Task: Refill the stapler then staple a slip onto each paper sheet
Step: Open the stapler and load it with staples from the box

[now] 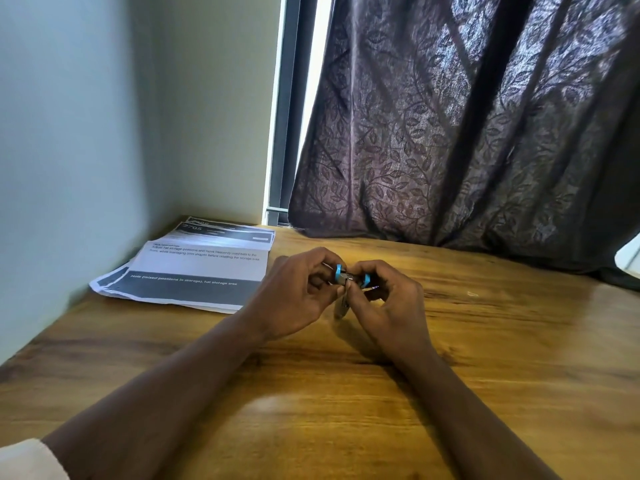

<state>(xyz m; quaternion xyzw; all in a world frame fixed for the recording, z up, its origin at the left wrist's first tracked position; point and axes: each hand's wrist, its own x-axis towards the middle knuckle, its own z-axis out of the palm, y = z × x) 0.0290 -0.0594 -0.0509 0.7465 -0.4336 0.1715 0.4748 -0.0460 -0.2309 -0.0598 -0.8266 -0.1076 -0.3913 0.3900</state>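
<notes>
Two hands meet over the middle of a wooden table point(346, 410), both closed around a small blue stapler point(341, 276) held just off the surface. The left hand point(298, 292) curls its fingers round one blue end. The right hand point(391, 299) pinches the other end between thumb and fingertips, with bare metal showing between the two.

Whether the magazine is open, or a strip of staples is already in, cannot be made out behind the fingers. A stack of printed paper sheets point(194, 268) lies at about ten o'clock from the hands, against the wall, untouched; no slips are visible. A dark leaf-patterned curtain point(467, 133) hangs from twelve to two o'clock.

The step in hand looks to be the refill. Done well, the left hand would hold the body steady while the right draws the metal channel fully open, seats the strip legs-down and flat, then closes it until it catches. Working low over the table would leave any dropped staples within reach.
</notes>
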